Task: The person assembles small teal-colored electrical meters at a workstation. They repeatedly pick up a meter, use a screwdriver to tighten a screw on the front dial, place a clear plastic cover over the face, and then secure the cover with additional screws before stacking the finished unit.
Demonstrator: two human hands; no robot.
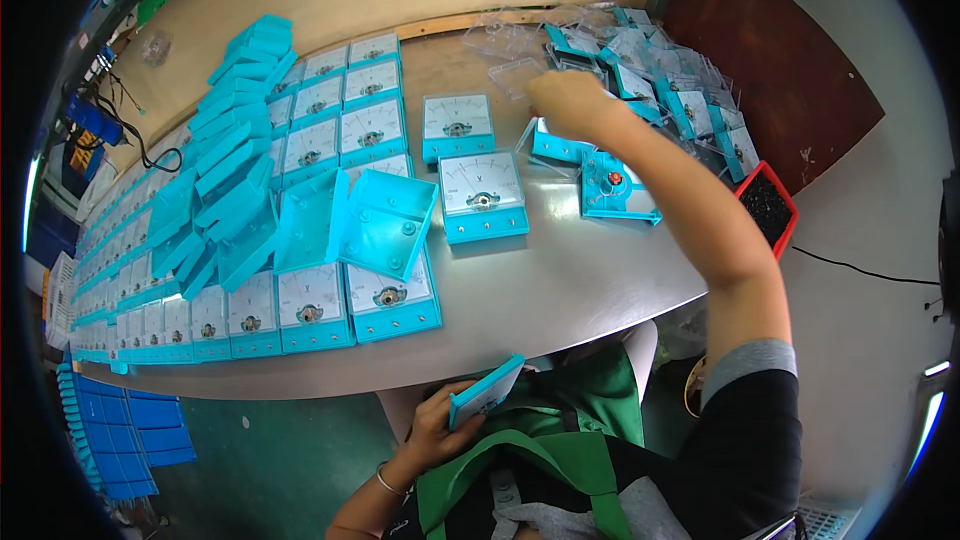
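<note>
My left hand (440, 428) is closed around the edge of a blue meter panel (487, 395), held tilted above my lap. Across the table, my right hand (572, 105) reaches out with its fingers curled at the edge of the parts pile. A clear plastic edge shows just below those fingers, but what they hold is hidden. Under my right forearm lie a blue meter panel (560, 146) and another blue panel (617, 187) with a red part on it. Left of these, two meters with white dials stand one behind the other, the front one (483, 195) closer to me.
Rows of blue meters (310, 305) fill the table's left side, with open blue housings (387, 223) stacked on them. Clear covers (518, 77) and panels are heaped at the back right. A red bin (768, 208) of small dark parts stands at the right edge.
</note>
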